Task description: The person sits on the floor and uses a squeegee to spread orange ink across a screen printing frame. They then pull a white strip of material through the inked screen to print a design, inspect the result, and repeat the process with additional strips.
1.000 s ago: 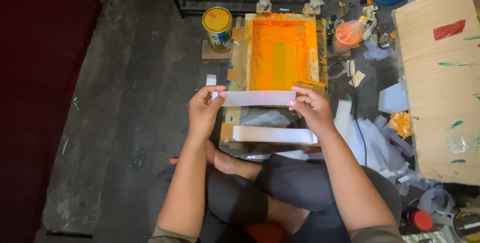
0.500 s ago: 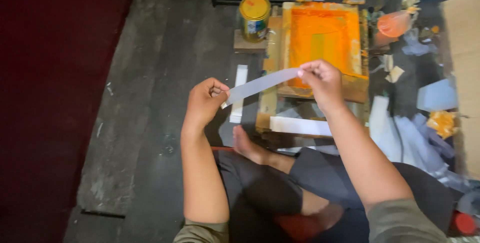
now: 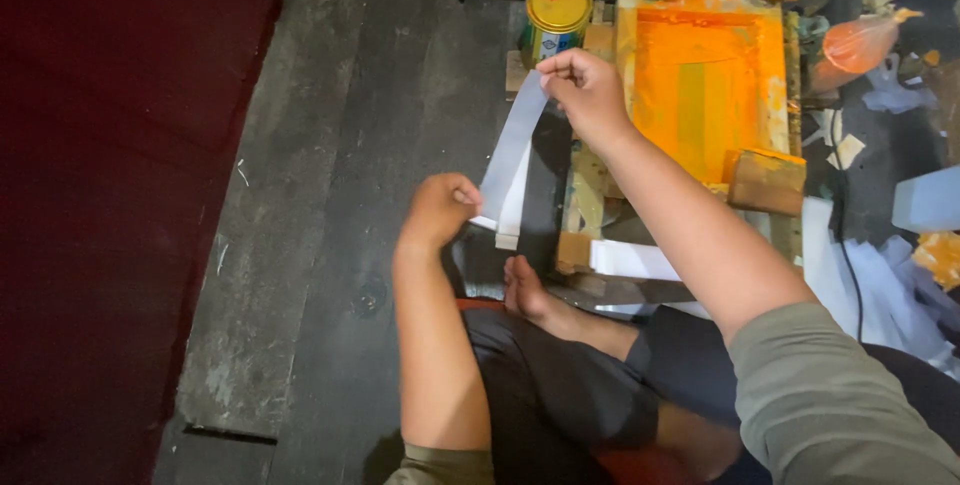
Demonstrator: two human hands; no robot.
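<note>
Floorboards (image 3: 330,195) of dark wood are covered at upper right by a wooden screen frame (image 3: 705,75) smeared with orange ink. A yellow-lidded tin (image 3: 558,13) is set beside it. A white paper strip (image 3: 512,150) is held slanting above the floor, pinched at its ends by the right hand (image 3: 585,90) and left hand (image 3: 440,210), well apart.

Bare floorboards (image 3: 330,145) left; frame (image 3: 705,85), can (image 3: 556,17) ahead.

yellow-lidded tin (image 3: 557,15), orange printing screen (image 3: 705,80), wooden block (image 3: 765,181)
</note>
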